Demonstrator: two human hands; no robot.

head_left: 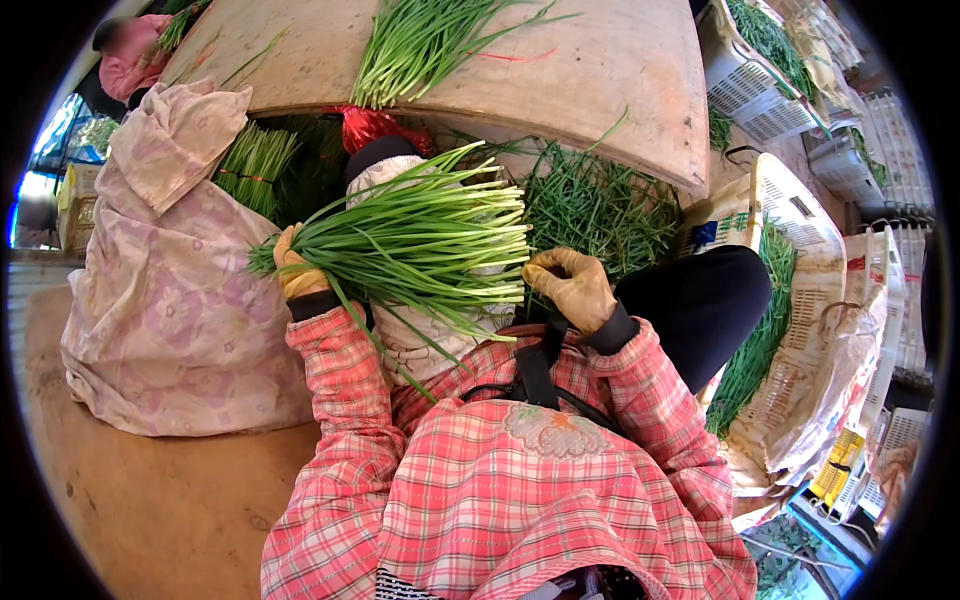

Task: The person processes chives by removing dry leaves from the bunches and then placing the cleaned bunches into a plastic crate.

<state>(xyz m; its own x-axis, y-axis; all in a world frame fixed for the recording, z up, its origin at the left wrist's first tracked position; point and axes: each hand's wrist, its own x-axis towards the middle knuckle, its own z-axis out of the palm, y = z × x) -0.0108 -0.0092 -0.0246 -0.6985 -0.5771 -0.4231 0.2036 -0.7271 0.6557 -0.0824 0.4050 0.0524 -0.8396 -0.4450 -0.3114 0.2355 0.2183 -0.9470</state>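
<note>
A fanned bunch of garlic chives [420, 240] lies across my lap, green leaf tips to the left and pale cut ends to the right. My left hand [298, 265], in a tan glove, is closed round the leafy end. Beside the pale ends is my right hand [575, 285], gloved too, its thumb and forefinger curled together at the stem tips. Whatever that pinch holds, if anything, is too small to make out. A few loose leaves droop from the bunch over my left sleeve.
Ahead, a wooden board [610, 90] carries another chive pile [410, 50]. Loose greens [600, 215] lie beneath its edge. A flowered cloth [180, 290] covers something at left, near a tied bundle [255, 170]. Crates [800, 220] of greens stand at right. Another person [130, 65] sits far left.
</note>
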